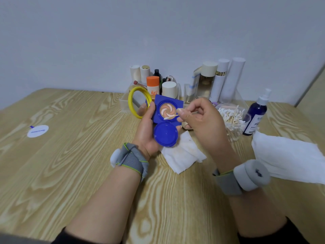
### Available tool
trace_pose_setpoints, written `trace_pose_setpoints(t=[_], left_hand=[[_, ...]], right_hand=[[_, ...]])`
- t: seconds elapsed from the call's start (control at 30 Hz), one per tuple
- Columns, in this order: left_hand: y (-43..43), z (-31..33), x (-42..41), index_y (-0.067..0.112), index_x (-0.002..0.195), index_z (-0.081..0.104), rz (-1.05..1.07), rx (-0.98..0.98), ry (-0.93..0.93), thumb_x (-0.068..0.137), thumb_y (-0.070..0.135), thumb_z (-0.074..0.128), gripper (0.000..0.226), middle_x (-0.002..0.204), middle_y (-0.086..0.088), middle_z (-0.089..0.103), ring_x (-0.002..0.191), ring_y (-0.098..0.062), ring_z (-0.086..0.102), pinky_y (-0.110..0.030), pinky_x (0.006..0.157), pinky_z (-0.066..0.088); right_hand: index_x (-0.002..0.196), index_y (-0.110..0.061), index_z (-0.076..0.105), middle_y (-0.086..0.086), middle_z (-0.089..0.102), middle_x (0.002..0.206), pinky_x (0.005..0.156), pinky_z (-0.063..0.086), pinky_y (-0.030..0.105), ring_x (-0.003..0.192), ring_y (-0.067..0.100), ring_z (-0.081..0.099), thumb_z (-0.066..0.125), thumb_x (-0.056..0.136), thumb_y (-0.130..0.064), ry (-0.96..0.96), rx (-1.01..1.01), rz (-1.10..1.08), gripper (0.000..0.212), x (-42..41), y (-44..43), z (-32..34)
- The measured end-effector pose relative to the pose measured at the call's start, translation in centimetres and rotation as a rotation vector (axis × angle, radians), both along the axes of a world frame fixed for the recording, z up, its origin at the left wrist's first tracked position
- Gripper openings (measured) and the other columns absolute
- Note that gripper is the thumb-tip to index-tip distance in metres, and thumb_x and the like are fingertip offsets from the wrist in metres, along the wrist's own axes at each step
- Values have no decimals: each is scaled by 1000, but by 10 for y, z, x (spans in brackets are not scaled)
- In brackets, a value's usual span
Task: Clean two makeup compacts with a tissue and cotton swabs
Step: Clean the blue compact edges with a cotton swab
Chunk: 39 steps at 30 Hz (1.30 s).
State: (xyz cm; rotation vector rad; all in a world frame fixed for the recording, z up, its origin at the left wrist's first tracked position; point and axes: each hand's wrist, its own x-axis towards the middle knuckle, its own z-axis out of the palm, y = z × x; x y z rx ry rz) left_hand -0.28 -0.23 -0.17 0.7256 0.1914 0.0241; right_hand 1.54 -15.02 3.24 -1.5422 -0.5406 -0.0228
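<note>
My left hand (146, 127) holds an open blue makeup compact (168, 111) above the table. Its pan shows a beige and white swirl, and its round inner lid (166, 134) hangs open toward me. A yellow-rimmed mirror lid (139, 101) stands up at the compact's left. My right hand (200, 117) pinches a cotton swab (170, 117) whose white tip touches the lower rim of the pan. A stained white tissue (182, 154) lies on the table under both hands.
A clear tub of cotton swabs (232, 118) and a dark blue spray bottle (255, 117) stand at the right. A large white tissue (288, 155) lies at the far right. Bottles in a clear tray (123, 103) line the wall. A round white sticker (37, 131) is at the left.
</note>
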Motion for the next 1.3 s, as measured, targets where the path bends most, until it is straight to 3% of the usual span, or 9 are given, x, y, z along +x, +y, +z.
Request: trace_pose_setpoints(t=[0.07, 0.2, 0.37, 0.5, 0.6, 0.7, 0.77, 1.0, 1.3], left_hand=[[1, -1, 1, 12, 93, 78, 1, -23, 0, 97, 58, 39, 61, 102, -12, 72, 86, -26, 66, -38, 77, 49], [2, 1, 0, 10, 114, 66, 44, -58, -11, 97, 55, 40, 55, 112, -13, 68, 97, -27, 63, -41, 98, 44], [1, 7, -4, 10, 116, 64, 82, -54, -51, 99, 52, 40, 51, 111, -11, 69, 99, -25, 65, -39, 92, 51], [-3, 11, -6, 9, 125, 59, 53, -21, -42, 98, 53, 39, 56, 118, -13, 66, 101, -26, 63, -36, 87, 54], [-3, 10, -6, 7, 137, 53, 49, -10, -59, 99, 51, 41, 60, 130, -16, 61, 111, -29, 60, -42, 99, 46], [-4, 7, -5, 8, 124, 62, 13, 30, -50, 99, 51, 41, 54, 119, -16, 68, 106, -31, 65, -49, 101, 43], [-6, 6, -5, 10, 116, 66, -1, 55, -42, 100, 49, 41, 49, 115, -15, 70, 102, -29, 67, -48, 94, 47], [-10, 6, -8, 12, 122, 63, -60, 86, -36, 96, 49, 46, 48, 119, -14, 67, 97, -28, 67, -43, 75, 57], [-12, 6, -9, 11, 117, 65, -104, 114, -57, 99, 49, 42, 47, 115, -13, 69, 96, -28, 69, -41, 73, 57]], right_hand=[[80, -16, 53, 3, 68, 73, 66, 56, 33, 62, 11, 66, 73, 85, -22, -7, -29, 9, 21, -1, 0, -2], [79, -23, 53, -3, 69, 73, 65, 51, 28, 73, 14, 68, 73, 84, -28, -144, -229, -44, 21, -1, 1, -5], [85, -25, 57, -9, 59, 78, 64, 43, 18, 71, 4, 55, 71, 84, -25, -358, -441, -80, 14, 3, 0, -7], [102, -29, 68, -11, 55, 86, 72, 45, 26, 79, 3, 50, 64, 89, -27, -507, -605, -67, 15, 5, -1, -11], [105, -29, 70, -15, 50, 86, 72, 43, 21, 80, 2, 51, 60, 92, -26, -495, -532, -93, 16, 5, -2, -9], [104, -27, 70, -13, 48, 84, 70, 40, 16, 78, 4, 51, 60, 92, -26, -485, -428, -194, 16, 6, -3, -8], [103, -25, 70, -9, 51, 85, 71, 39, 13, 78, 5, 51, 61, 91, -25, -466, -408, -250, 15, 8, -4, -9], [102, -24, 70, -5, 52, 87, 69, 37, 9, 78, 3, 52, 61, 91, -22, -414, -411, -314, 14, 12, -6, -12], [100, -25, 70, -8, 50, 85, 70, 35, 4, 79, -3, 51, 62, 90, -18, -409, -400, -302, 14, 11, -5, -12]])
